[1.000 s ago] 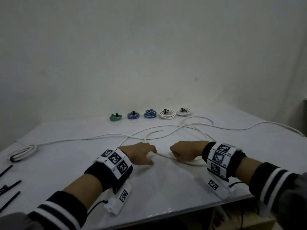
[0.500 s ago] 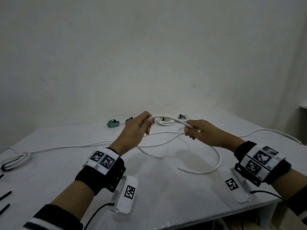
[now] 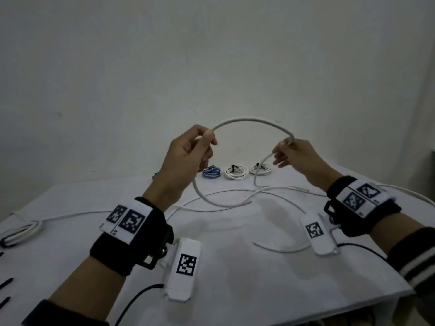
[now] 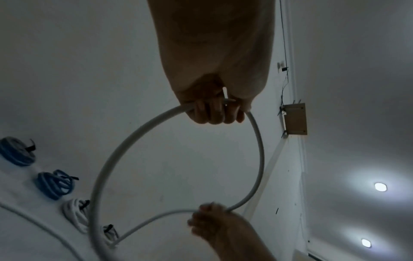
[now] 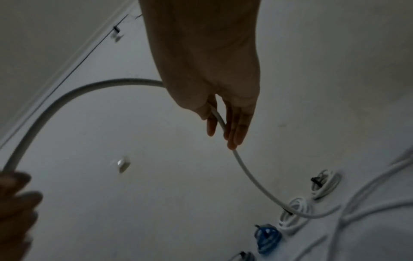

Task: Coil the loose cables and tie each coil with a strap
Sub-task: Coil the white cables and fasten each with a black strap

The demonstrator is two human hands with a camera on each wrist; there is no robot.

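Observation:
A loose white cable (image 3: pixel 251 120) arcs in the air between my two raised hands. My left hand (image 3: pixel 204 143) grips it with curled fingers (image 4: pixel 212 114), and a loop hangs from that hand to the table (image 3: pixel 211 203). My right hand (image 3: pixel 286 147) pinches the cable between thumb and fingers (image 5: pixel 234 130), the other fingers fairly straight. From there the cable drops to the table (image 5: pixel 263 190). More of it lies in curves across the white table (image 3: pixel 235 290).
Tied coils sit in a row at the back: a blue coil (image 3: pixel 211 172) and two white coils (image 3: pixel 236 172) (image 3: pixel 260 170). A folded cable bundle (image 3: pixel 21 231) lies at the far left. Black straps (image 3: pixel 6 283) lie at the left edge.
Both hands have lifted the cable from the table to well above it and moved apart. The stretch between them now stands as a tall arc.

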